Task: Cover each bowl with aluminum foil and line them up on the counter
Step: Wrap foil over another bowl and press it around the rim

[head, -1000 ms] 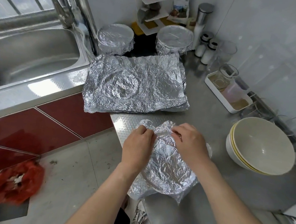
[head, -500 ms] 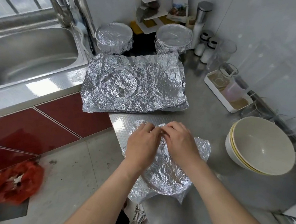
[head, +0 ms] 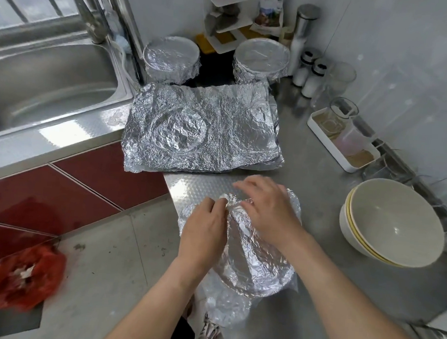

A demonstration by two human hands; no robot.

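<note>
Low in the centre of the frame, the right hand [head: 269, 212] has spread flat on the foil [head: 252, 264] over the bowl [head: 266, 291] while the left hand [head: 205, 229] keeps pinching a fold at the far rim, so this cover seems nearly sealed.

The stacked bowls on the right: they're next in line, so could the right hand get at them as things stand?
Probably yes. The stacked bowls sit open on the counter beside the right hand, nothing between, though that hand is busy pressing foil.
</note>
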